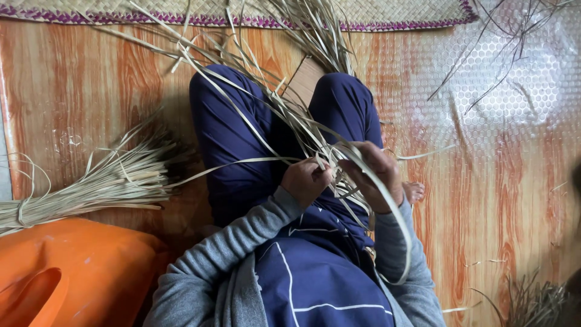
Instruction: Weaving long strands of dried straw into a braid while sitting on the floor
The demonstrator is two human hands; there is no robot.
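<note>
While a wood-patterned floor spreads beneath an orange plastic container and a tied bundle of dried leaves, a seated person's left hand and right hand pinch pale leaf strips above the lap, fingers pressed together.

Person's got a grey knit cardigan with ribbed sleeves, dark navy trousers, and a navy top with thin white lines underneath. Bare foot.
</note>
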